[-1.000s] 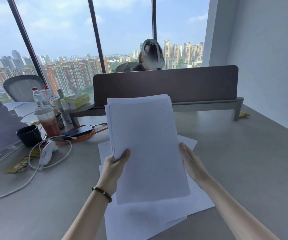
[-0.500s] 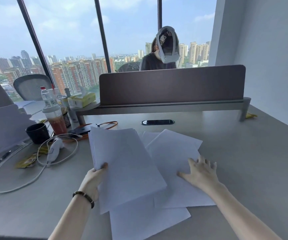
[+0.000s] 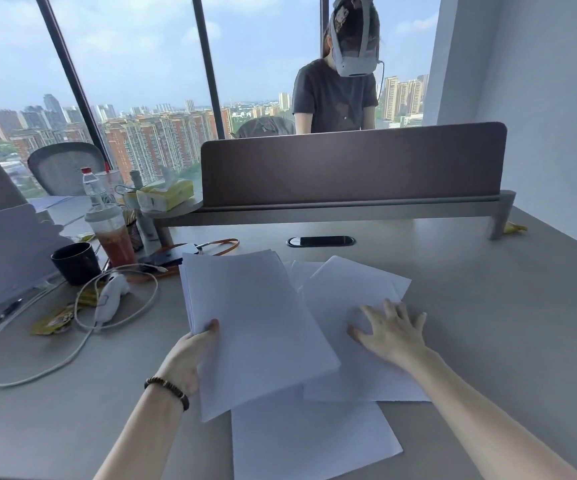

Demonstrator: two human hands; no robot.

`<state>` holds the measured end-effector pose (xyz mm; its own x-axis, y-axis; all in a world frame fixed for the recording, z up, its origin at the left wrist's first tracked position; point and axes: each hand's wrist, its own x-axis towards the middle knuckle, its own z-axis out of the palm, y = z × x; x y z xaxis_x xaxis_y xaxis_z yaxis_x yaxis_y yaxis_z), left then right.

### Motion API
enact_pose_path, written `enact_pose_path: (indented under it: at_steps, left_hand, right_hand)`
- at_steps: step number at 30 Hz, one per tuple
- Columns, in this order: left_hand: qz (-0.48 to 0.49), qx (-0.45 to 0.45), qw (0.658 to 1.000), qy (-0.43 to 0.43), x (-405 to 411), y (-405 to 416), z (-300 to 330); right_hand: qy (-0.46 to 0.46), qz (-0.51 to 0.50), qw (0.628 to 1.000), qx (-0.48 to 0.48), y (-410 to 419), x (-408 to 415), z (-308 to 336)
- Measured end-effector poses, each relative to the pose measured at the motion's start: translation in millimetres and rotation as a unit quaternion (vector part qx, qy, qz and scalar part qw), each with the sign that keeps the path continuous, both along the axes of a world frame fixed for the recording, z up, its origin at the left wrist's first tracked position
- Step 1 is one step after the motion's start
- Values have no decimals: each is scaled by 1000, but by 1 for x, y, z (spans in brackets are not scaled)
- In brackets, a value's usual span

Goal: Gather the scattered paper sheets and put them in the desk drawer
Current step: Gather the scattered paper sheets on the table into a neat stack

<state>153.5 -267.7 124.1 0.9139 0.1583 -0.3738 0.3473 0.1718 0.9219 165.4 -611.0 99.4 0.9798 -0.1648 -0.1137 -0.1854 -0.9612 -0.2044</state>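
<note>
Lowered since a moment ago, the thick stack of white paper sheets now slopes just above the desk, its left edge gripped by the left hand, thumb on top, a dark beaded bracelet at the wrist. Right hand has come down flat, fingers spread, pressing on the loose white sheets that lie overlapping on the smooth grey desk top; another sheet lies nearer the front edge. Behind runs a dark brown divider panel, with a person in a dark T-shirt standing beyond it, and tall windows showing city towers. At left stand a black mug, its contents unseen, and a clear lidded cup of reddish drink, beside a white coiled cable.
</note>
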Motion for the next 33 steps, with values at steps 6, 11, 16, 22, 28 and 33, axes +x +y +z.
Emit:
enact_pose_path:
  at_steps: [6,11,16,22,28,33]
  left_hand:
    - [-27,5,1000,12,15,-11,-4]
    - [-28,-2,1000,-6,16,-15,1]
    - [-25,-1,1000,1,17,-13,-5]
    - [-41,-8,999,11,26,-32,-5]
    - [-46,2,999,9,29,-25,-1]
    - [-63,-2,998,16,27,-29,-2]
  right_hand:
    - [-13,53,998,15,8,2,-2]
    - [3,-46,998,36,1,-3,3]
    - [29,-34,998,44,5,-4,-2]
    - [-1,-57,993,100,27,3,-3]
    - [-98,-168,909,369,7,-2,26]
    - [-90,-200,815,536,15,-1,32]
